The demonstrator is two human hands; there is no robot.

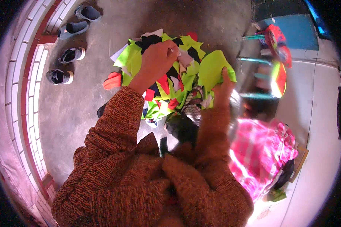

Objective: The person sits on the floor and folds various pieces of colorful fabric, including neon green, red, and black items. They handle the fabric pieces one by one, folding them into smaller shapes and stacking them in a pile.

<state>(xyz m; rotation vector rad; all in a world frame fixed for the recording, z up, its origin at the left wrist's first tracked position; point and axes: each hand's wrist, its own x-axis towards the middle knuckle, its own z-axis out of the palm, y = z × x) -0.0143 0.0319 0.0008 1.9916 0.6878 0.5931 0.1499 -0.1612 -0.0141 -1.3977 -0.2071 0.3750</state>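
A heap of cloth scraps (155, 109) in neon yellow-green, red, black and white lies on the floor in front of me. Over its upper part is my left hand (160, 60), thumb and fingers pinched together. Something small and pale shows at those fingertips, too small to name. On the heap's right side my right hand (224, 84) grips a neon yellow-green cloth piece (214, 69), thumb on top of it. This piece is broad with a rounded upper edge, and it stands up above the other scraps.
Two pairs of shoes (72, 29) stand along the tiled wall (22, 72) at left. A red rounded item (113, 81) lies beside the heap. At right are a teal-barred frame (255, 59), blurred, and a pink plaid cloth (259, 151).
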